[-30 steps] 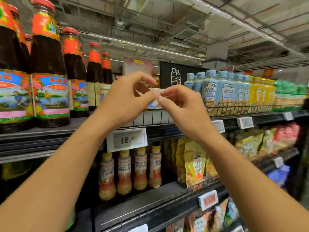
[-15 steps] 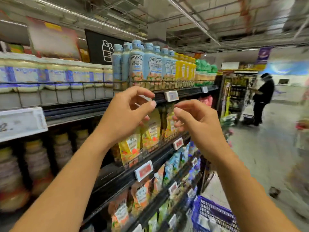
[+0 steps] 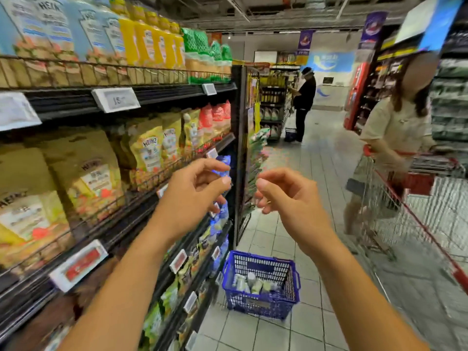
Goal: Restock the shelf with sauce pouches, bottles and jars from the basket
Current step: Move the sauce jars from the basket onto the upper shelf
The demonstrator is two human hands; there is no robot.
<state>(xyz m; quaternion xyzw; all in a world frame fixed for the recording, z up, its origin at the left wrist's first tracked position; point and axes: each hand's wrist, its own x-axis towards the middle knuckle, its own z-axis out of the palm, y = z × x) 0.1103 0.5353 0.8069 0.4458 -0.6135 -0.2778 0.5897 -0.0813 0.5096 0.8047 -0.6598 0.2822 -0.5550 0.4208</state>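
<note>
On the right, near, a person in a pale top (image 3: 395, 127) pushes a wire shopping cart (image 3: 379, 214) with a red handle. Far down the aisle, a person in black clothes (image 3: 305, 97) stands facing other shelves. Two purple banners (image 3: 305, 41) hang from the ceiling. A red cabinet (image 3: 354, 95) stands at the far right. The floor (image 3: 316, 312) has pale tiles.
</note>
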